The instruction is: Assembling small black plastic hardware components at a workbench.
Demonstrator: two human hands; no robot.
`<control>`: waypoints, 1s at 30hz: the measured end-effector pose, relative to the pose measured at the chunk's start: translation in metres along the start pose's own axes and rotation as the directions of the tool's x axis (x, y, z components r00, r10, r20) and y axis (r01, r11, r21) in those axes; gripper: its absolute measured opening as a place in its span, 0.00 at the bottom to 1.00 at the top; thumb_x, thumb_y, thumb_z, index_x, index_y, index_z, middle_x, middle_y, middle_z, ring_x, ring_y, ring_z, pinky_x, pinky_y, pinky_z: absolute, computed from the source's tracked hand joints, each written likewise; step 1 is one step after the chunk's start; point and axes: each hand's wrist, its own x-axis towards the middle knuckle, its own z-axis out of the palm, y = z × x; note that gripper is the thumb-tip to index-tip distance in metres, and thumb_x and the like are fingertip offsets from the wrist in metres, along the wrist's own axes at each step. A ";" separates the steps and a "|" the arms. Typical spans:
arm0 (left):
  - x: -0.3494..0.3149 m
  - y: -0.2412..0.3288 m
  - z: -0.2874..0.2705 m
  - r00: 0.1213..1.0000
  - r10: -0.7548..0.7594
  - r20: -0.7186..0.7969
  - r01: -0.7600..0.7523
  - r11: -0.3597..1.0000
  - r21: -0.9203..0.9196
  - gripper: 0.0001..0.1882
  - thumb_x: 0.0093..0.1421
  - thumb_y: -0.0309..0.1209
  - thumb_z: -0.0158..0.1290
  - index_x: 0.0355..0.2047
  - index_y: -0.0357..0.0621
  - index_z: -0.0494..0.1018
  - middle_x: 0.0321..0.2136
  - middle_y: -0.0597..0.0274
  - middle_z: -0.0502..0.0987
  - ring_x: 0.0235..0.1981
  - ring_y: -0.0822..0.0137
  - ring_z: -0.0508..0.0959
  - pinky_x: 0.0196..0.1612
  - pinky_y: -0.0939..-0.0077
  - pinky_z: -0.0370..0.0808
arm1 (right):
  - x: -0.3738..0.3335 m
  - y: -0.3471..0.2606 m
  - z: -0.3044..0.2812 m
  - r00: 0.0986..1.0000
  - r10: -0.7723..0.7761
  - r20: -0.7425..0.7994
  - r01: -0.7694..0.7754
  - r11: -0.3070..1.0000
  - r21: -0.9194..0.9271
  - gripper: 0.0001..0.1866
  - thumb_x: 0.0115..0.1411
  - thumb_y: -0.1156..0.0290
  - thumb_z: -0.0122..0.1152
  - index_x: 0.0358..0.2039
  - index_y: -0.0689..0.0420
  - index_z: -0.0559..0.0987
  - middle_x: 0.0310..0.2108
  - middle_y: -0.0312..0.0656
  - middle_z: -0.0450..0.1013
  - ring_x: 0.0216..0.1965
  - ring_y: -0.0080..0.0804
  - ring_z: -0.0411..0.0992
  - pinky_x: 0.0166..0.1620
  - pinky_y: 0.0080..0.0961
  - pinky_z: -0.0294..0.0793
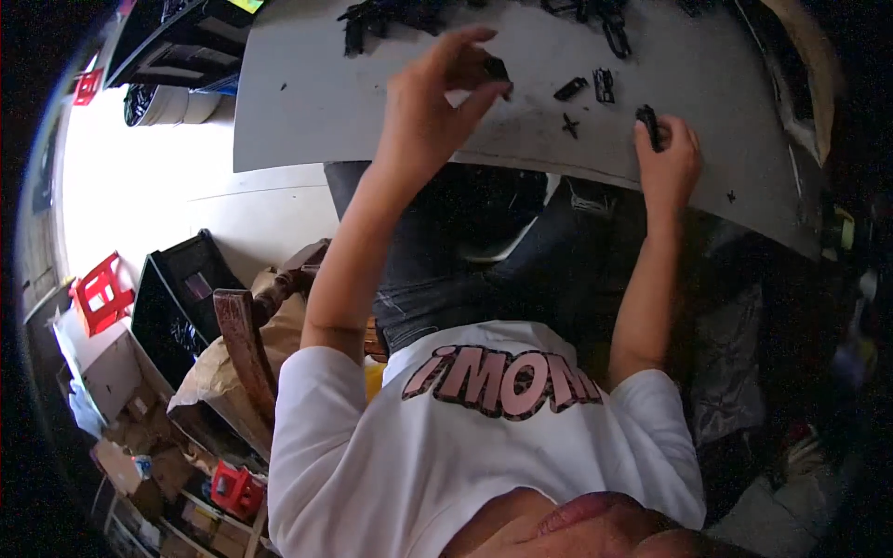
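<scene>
My left hand point(437, 93) is raised over the grey table point(307, 112), its thumb and fingers closed about a small black plastic part point(496, 69). Near the table's front edge on the right, my right hand point(672, 153) grips another black plastic piece point(648, 126), longer and rounded, partly hidden by the fingers. Between the two hands lie a black oblong piece point(570, 88), a black rectangular frame-like piece point(604, 86) and a small black cross-shaped piece point(570, 126). What exact kind these parts are, I cannot tell.
Heaps of black parts point(391, 19) lie along the table's far side. A tiny black cross point(731, 196) sits near the right front edge. To the left stand a black crate point(186, 288), a wooden chair arm point(246, 344), a paper bag point(219, 381) and red stools point(100, 293).
</scene>
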 end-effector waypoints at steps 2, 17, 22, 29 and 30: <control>-0.012 -0.009 0.007 0.987 -0.114 0.114 0.136 0.970 -0.200 0.20 0.51 0.24 0.58 0.46 0.44 0.71 0.35 0.59 0.79 0.35 0.71 0.78 0.39 0.77 0.74 | 0.003 -0.021 0.000 0.999 -0.040 -0.017 0.041 0.999 0.030 0.15 0.52 0.62 0.62 0.36 0.58 0.75 0.30 0.42 0.70 0.32 0.36 0.71 0.37 0.32 0.70; -0.018 -0.006 0.007 0.942 -0.150 0.299 0.157 0.988 0.001 0.15 0.52 0.24 0.56 0.42 0.41 0.73 0.37 0.58 0.78 0.39 0.68 0.77 0.43 0.75 0.72 | 0.020 -0.053 0.019 0.978 -0.209 0.018 0.210 0.974 -0.090 0.15 0.52 0.62 0.60 0.34 0.60 0.75 0.31 0.43 0.72 0.31 0.37 0.72 0.34 0.35 0.70; -0.020 -0.013 0.011 0.967 -0.094 0.238 0.119 0.989 -0.091 0.15 0.50 0.24 0.57 0.41 0.42 0.73 0.29 0.57 0.76 0.29 0.69 0.74 0.35 0.75 0.72 | 0.004 -0.072 -0.005 0.888 -0.423 0.179 0.326 0.854 0.405 0.13 0.48 0.70 0.62 0.36 0.58 0.76 0.32 0.40 0.71 0.31 0.30 0.72 0.34 0.27 0.71; -0.022 -0.018 0.016 0.986 -0.023 0.163 0.045 0.990 -0.136 0.15 0.50 0.27 0.58 0.39 0.40 0.74 0.23 0.57 0.76 0.22 0.71 0.74 0.28 0.78 0.71 | -0.008 -0.088 -0.001 0.810 -0.559 0.176 0.451 0.787 0.420 0.17 0.46 0.75 0.64 0.38 0.61 0.76 0.35 0.43 0.69 0.35 0.36 0.72 0.37 0.26 0.72; -0.022 -0.016 0.015 0.986 -0.021 0.163 0.044 0.990 -0.135 0.15 0.50 0.27 0.58 0.39 0.40 0.74 0.23 0.57 0.76 0.22 0.71 0.74 0.28 0.78 0.71 | -0.010 -0.090 0.000 0.803 -0.571 0.171 0.479 0.789 0.385 0.18 0.45 0.74 0.65 0.39 0.61 0.76 0.35 0.44 0.69 0.35 0.37 0.72 0.37 0.26 0.72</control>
